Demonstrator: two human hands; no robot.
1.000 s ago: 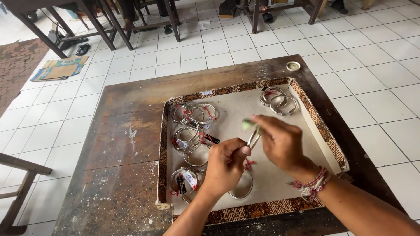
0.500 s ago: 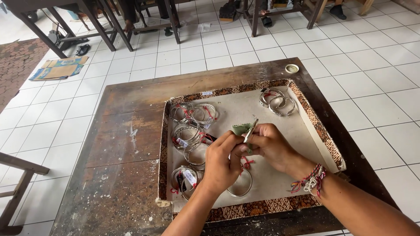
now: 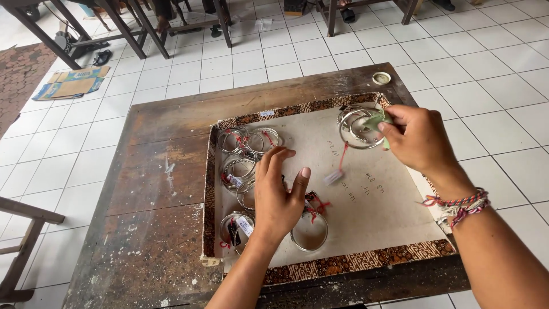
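My right hand (image 3: 420, 140) is at the far right corner of a shallow tray (image 3: 343, 266) that has a patterned brown rim and a pale bottom. It pinches a silver bangle (image 3: 359, 130) together with a small green cloth (image 3: 377, 121), over a small pile of bangles there. A white tag (image 3: 333, 177) on a red string hangs from the bangle, blurred. My left hand (image 3: 280, 197) hovers over the tray's middle with its fingers spread and holds nothing. Just under it lies a loose bangle (image 3: 309, 233) with red string.
Several tagged silver bangles (image 3: 246, 142) lie along the tray's left side. The tray rests on a worn dark wooden table (image 3: 154, 171) with a small round lid (image 3: 381, 78) at its far edge. Flattened cardboard (image 3: 71, 84) and furniture legs (image 3: 128, 26) stand on the white tiled floor.
My hands were together at the tray's middle, rubbing a bangle with the cloth. Now my right hand has carried bangle and cloth to the far right corner, and my left hand has let go and opened.
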